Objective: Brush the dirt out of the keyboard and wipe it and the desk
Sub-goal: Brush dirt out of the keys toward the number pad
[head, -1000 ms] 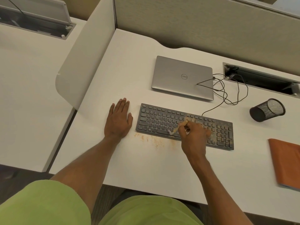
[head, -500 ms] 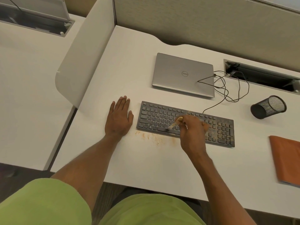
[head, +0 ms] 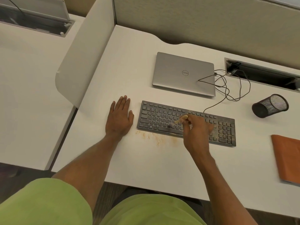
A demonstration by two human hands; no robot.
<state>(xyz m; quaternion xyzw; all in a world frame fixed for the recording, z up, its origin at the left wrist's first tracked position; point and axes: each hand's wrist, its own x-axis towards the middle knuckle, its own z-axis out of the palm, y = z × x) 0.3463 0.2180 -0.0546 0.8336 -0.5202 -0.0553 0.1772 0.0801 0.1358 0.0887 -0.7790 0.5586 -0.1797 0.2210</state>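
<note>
- Desk [head: 146,168], pale white, fills our view; its near edge runs just above our green clothes [head: 40,205], and its far edge curves against a beige panel [head: 203,21].
- Divider [head: 84,54], white with a rounded corner, stands along the desk's left edge.
- Laptop [head: 183,73], silver and closed, lies flat at the back centre, with a broad stretch of desk to its left.
- Keyboard [head: 155,117], dark and dusty, sits in front of the laptop, slightly skewed; its cord [head: 233,88] loops back toward a slot [head: 263,75] cut in the desk at back right.
- Folder [head: 287,158], orange, lies at the right edge, well apart from the keyboard.
- Left hand [head: 119,119] rests flat on the desk, fingers straight, just beside the keyboard's left end.
- Right hand [head: 196,132] is over the keyboard's middle, fingers curled round a small brush [head: 180,120], whose blurred tip points down at the lower key rows.
- Cup [head: 269,106], black mesh, lies on its side between slot and folder.
- Dirt [head: 155,138], orange-brown grains, is scattered on the desk along the keyboard's front edge; from there to the near edge we have wide room.
</note>
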